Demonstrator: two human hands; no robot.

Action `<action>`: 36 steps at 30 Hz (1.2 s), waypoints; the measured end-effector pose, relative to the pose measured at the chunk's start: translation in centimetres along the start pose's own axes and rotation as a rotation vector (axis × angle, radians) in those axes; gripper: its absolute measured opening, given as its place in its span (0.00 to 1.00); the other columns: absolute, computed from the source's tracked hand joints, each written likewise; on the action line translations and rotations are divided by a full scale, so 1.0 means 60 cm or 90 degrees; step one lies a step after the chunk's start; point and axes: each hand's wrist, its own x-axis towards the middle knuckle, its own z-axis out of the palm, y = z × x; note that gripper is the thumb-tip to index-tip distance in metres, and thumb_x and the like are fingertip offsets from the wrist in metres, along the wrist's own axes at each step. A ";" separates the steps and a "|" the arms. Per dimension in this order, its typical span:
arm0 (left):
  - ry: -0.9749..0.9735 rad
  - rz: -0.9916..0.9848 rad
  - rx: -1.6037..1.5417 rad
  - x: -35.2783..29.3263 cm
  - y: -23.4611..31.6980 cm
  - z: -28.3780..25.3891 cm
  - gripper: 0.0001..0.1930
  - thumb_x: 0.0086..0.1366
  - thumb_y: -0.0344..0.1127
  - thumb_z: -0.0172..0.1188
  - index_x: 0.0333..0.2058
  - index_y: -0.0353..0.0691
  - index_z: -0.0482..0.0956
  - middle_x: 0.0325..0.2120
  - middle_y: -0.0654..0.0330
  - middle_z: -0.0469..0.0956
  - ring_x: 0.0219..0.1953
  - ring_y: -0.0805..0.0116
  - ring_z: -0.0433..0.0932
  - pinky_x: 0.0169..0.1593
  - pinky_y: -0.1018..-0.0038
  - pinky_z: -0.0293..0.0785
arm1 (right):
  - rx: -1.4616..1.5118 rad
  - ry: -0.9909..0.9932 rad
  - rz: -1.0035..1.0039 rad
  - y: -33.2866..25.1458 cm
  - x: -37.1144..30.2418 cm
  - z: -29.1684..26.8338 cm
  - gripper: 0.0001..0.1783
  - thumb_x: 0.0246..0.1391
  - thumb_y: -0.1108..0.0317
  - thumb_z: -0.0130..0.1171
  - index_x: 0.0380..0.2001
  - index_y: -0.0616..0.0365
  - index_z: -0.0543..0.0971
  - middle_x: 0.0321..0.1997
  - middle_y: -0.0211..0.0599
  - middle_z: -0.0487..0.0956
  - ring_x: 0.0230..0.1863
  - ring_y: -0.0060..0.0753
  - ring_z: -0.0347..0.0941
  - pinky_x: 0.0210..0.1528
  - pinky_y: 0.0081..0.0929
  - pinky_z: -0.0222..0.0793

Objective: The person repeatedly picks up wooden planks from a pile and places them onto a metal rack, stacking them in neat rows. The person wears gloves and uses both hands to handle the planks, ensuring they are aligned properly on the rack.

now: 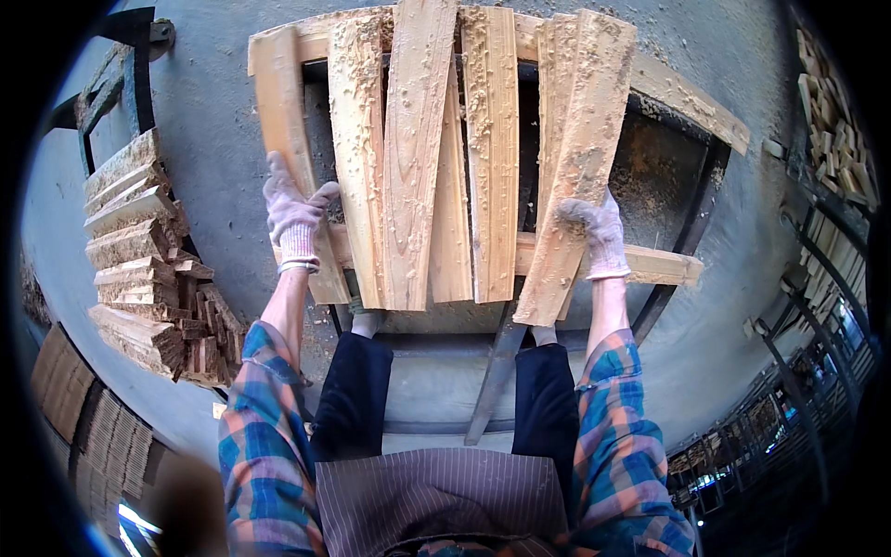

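Gripping 2 outer planks: L hand (294,215), R hand (597,232); grip pinching each; approx. 6 planks (436,167) total.

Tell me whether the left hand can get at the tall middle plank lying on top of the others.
Probably yes: the left hand grips the leftmost plank, and the pale middle plank lies on top, uncovered.

gloved hands (295,215) (599,232), sawdusty planks (415,158)
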 end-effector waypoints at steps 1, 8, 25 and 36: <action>0.113 0.042 0.031 -0.007 0.005 -0.005 0.54 0.51 0.69 0.59 0.68 0.46 0.47 0.57 0.55 0.65 0.17 0.80 0.70 0.20 0.82 0.73 | -0.027 -0.001 0.029 0.007 0.009 -0.016 0.27 0.47 0.76 0.64 0.52 0.61 0.71 0.37 0.34 0.82 0.34 0.21 0.78 0.36 0.20 0.76; 0.066 0.080 -0.071 -0.080 0.121 -0.217 0.49 0.58 0.73 0.39 0.68 0.44 0.46 0.65 0.51 0.56 0.21 0.73 0.68 0.24 0.75 0.72 | -0.002 -0.062 0.076 0.081 0.048 -0.109 0.15 0.61 0.66 0.45 0.46 0.66 0.73 0.30 0.39 0.81 0.30 0.28 0.78 0.36 0.22 0.75; 0.089 0.069 -0.771 0.033 -0.104 -0.106 0.52 0.47 0.63 0.66 0.65 0.38 0.55 0.60 0.57 0.67 0.55 0.65 0.71 0.61 0.73 0.67 | 0.006 -0.034 0.055 0.074 0.038 -0.040 0.14 0.47 0.68 0.59 0.37 0.64 0.78 0.29 0.35 0.82 0.29 0.27 0.79 0.34 0.24 0.77; -0.346 -0.188 -1.050 0.094 -0.098 -0.001 0.47 0.44 0.27 0.73 0.63 0.34 0.57 0.51 0.51 0.74 0.51 0.61 0.73 0.55 0.73 0.70 | 0.044 0.023 0.100 0.033 -0.003 0.096 0.32 0.41 0.74 0.68 0.52 0.64 0.70 0.42 0.36 0.80 0.39 0.29 0.77 0.42 0.25 0.75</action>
